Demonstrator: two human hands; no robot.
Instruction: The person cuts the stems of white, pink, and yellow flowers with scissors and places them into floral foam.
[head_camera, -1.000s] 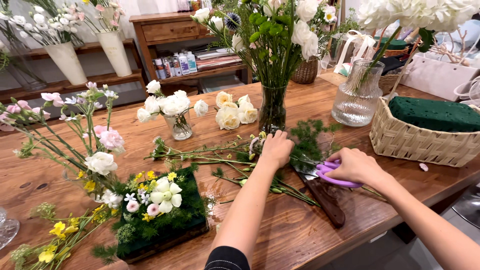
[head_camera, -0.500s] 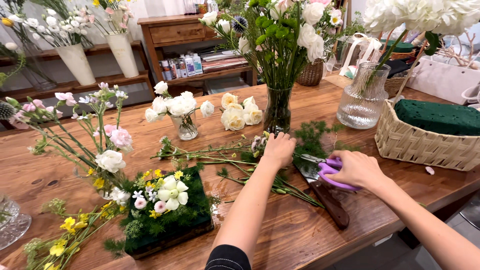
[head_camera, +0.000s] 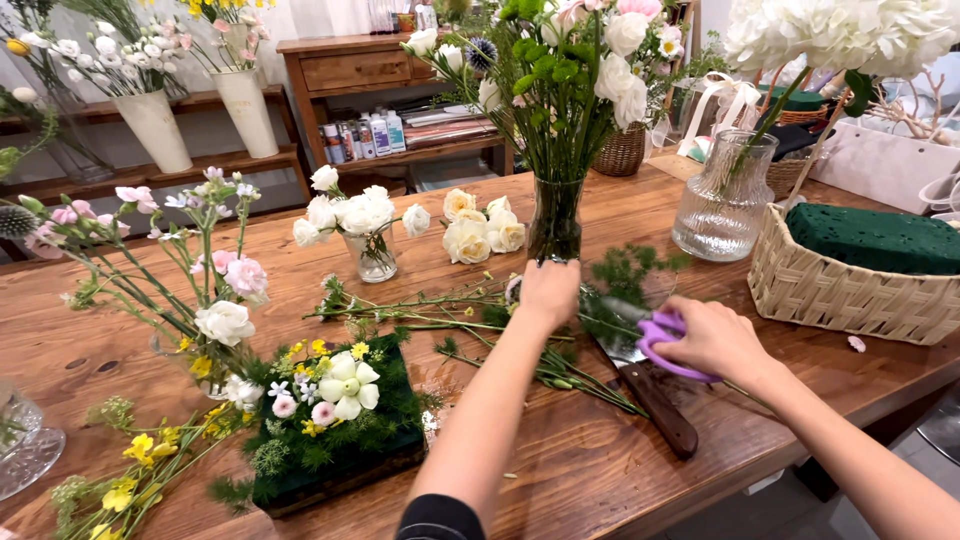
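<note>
Wooden desk: left hand closed on cut stems near vase; right hand grips purple scissors, knife just beside.

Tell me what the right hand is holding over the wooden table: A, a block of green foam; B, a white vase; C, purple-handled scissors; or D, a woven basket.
C: the right hand has its fingers through the purple-handled scissors, blades aimed at the loose green stems that the left hand presses down on the table, while the woven basket sits apart to the right.
</note>
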